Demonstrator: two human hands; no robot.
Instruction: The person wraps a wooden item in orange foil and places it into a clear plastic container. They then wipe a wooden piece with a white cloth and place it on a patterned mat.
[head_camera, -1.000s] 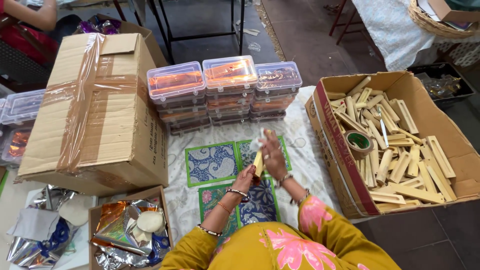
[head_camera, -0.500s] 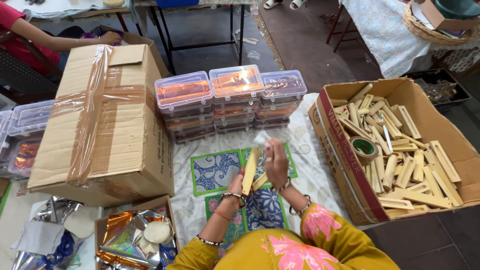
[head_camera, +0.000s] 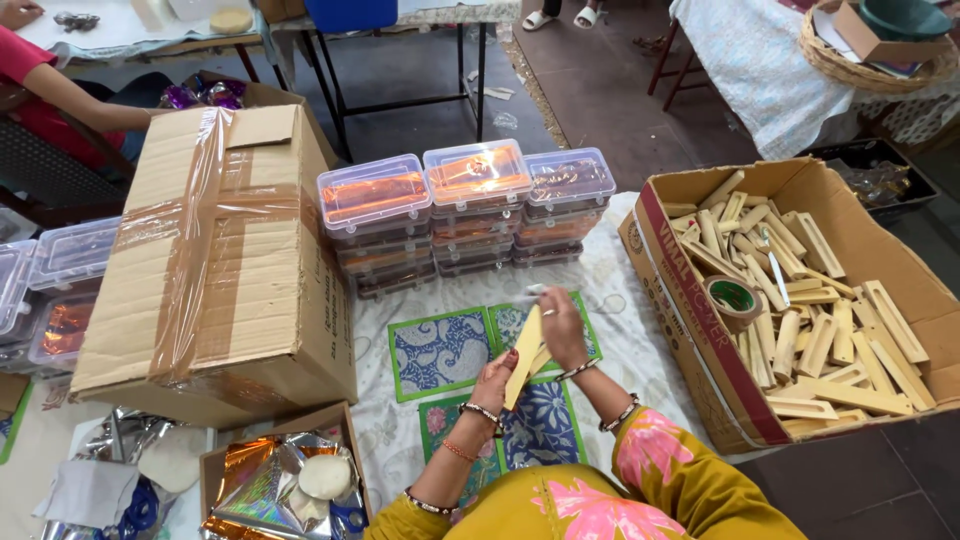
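My left hand (head_camera: 493, 381) grips the lower end of a long, flat, pale cream packet (head_camera: 524, 357) held upright over the cloth. My right hand (head_camera: 560, 327) pinches the packet's upper end, with a small white scrap (head_camera: 531, 293) showing at the fingertips. Both wrists wear bangles and yellow sleeves. Under the hands lie patterned cards with green borders (head_camera: 441, 351), blue and white, spread on a white printed cloth (head_camera: 620, 330).
An open cardboard box (head_camera: 700, 330) at right holds many similar cream packets and a tape roll (head_camera: 733, 298). Stacked clear lidded boxes (head_camera: 462, 210) stand beyond the cards. A large taped carton (head_camera: 215, 260) sits at left, a small box of foil wrappers (head_camera: 275, 480) below it. Another person's arm (head_camera: 85, 100) is far left.
The packet has tilted more upright between my hands, and my right hand has shifted to its top end. The view has moved slightly.
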